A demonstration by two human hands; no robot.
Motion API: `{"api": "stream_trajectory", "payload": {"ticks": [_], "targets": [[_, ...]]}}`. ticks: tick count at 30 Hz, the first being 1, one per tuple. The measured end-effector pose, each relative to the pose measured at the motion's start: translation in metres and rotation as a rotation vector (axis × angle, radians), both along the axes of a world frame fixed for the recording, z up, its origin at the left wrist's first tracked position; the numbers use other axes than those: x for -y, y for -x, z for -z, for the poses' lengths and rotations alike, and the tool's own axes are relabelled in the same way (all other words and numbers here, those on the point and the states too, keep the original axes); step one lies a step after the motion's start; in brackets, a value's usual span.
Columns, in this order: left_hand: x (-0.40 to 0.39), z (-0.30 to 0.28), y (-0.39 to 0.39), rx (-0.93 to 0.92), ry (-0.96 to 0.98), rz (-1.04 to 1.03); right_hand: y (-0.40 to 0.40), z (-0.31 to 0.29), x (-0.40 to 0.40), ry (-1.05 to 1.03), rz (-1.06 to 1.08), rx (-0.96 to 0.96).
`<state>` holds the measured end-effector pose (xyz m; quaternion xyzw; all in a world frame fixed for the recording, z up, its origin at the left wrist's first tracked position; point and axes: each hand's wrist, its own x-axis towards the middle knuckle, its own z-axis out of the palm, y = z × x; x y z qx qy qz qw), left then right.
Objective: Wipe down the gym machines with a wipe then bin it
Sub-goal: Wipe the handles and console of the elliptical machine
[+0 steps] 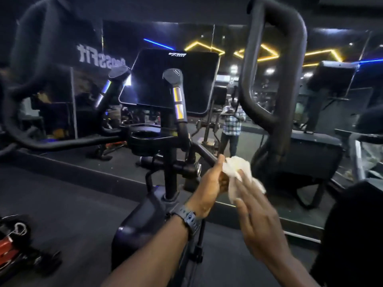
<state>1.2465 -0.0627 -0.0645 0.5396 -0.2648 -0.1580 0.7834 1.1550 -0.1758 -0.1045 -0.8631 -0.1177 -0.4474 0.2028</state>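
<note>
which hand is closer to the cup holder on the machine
Left. The left hand, gripping the wipe, is just below and right of the cup holder. The right hand, also on the wipe, sits farther right and lower in the view.

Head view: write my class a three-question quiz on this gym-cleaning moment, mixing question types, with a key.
1. True or false: the wipe is already in a bin.
2. Which wrist wears the watch? A) left B) right C) neither
3. Fill in: the console screen is ____ (lit or dark).

Key
1. False. The wipe is white and crumpled, and both the left hand and the right hand are on it, in front of the machine.
2. A.
3. Dark.
</note>
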Motion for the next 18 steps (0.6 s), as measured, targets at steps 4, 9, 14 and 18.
{"api": "stream_trajectory", "payload": {"ticks": [4,9,14,18], "targets": [[-0.04,-0.012,-0.036,0.148,0.07,-0.135,-0.04,-0.026,-0.057,-0.278,-0.142,0.008],[-0.09,-0.061,-0.083,0.291,0.17,-0.419,-0.114,-0.098,-0.098,-0.255,-0.102,0.062],[-0.115,-0.092,-0.117,0.348,0.072,-0.571,-0.183,-0.139,-0.115,0.047,-0.013,-0.042],[-0.101,-0.096,-0.133,0.237,0.045,-0.424,-0.23,-0.151,-0.108,0.256,0.095,-0.026]]}}
